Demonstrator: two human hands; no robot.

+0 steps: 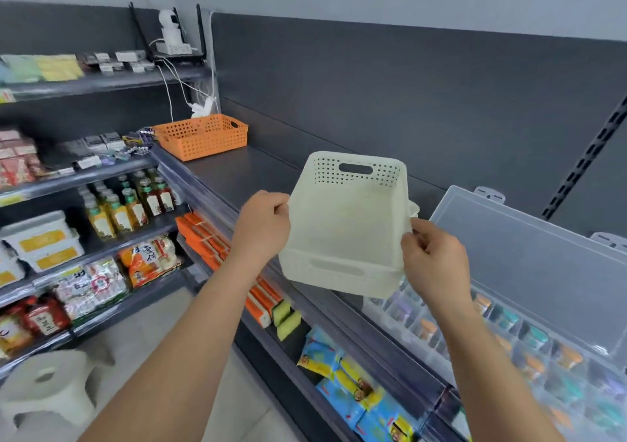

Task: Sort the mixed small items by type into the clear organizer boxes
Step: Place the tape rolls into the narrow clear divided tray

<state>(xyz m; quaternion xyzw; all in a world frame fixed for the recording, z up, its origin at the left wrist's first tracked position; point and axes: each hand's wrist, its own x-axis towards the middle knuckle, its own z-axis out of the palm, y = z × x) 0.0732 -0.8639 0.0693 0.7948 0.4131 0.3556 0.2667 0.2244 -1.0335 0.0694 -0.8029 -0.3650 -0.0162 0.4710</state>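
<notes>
- The dark shelf (258, 173) runs away from you and carries the work.
- The clear organizer box (390, 312) sits on it to your right. Its lid (529, 272) is propped open, so the compartments stay reachable.
- The cream basket (342, 234) is in the air above the shelf, just left of the box. Its mouth is tipped towards you, probably to check it; it looks empty.
- An orange basket (203, 136) stands well apart at the far end.
- Your left hand (263, 224) grips the basket's left rim, fingers (280, 209) curled over it.
- Your right hand (434, 261) pinches the right rim.
- Small coloured items (534, 336) lie in the compartments.
</notes>
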